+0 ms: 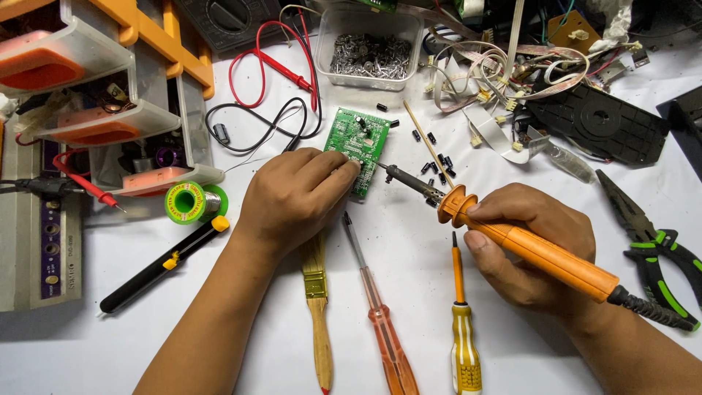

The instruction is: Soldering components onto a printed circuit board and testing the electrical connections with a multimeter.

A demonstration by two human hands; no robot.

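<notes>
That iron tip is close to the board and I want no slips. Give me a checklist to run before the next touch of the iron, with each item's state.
1. Board held steady: left hand presses the green circuit board flat on the table. Ok.
2. Iron gripped firmly: right hand wraps the orange soldering iron. Ok.
3. Tip clear of fingers: tip sits right beside the left fingertips. Not ok.
4. Solder within reach: solder spool lies left of the left hand, untouched. Ok.
5. Tip hot and tinned: cannot tell.
6. Loose parts off the work path: small black capacitors scattered under the iron shaft. Not ok.
</notes>
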